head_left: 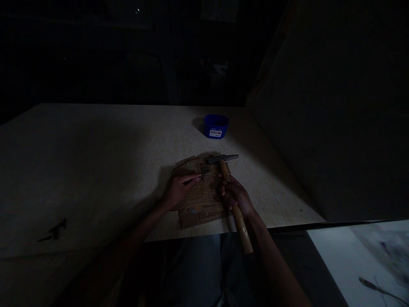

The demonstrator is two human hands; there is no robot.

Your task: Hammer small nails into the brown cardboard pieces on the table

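Observation:
My right hand (238,196) is wrapped round the wooden handle of a hammer (243,230). The hammer's narrow metal head points away from me, above the far right part of a worn piece of cardboard (191,198). Over the cardboard's left side is my left hand (180,187), its thumb and forefinger pinched together near a small dark patch (205,169). Whatever the pinch holds is too small and dim to name. Rows of small holes and marks run across the cardboard, which lies at the table's near edge.
A blue plastic bin (216,127) with a white label stands on the pale table (105,170) beyond the cardboard. A dark panel (335,128) rises along the right side. At lower right a thin tool (370,283) lies on a white surface. The light is dim.

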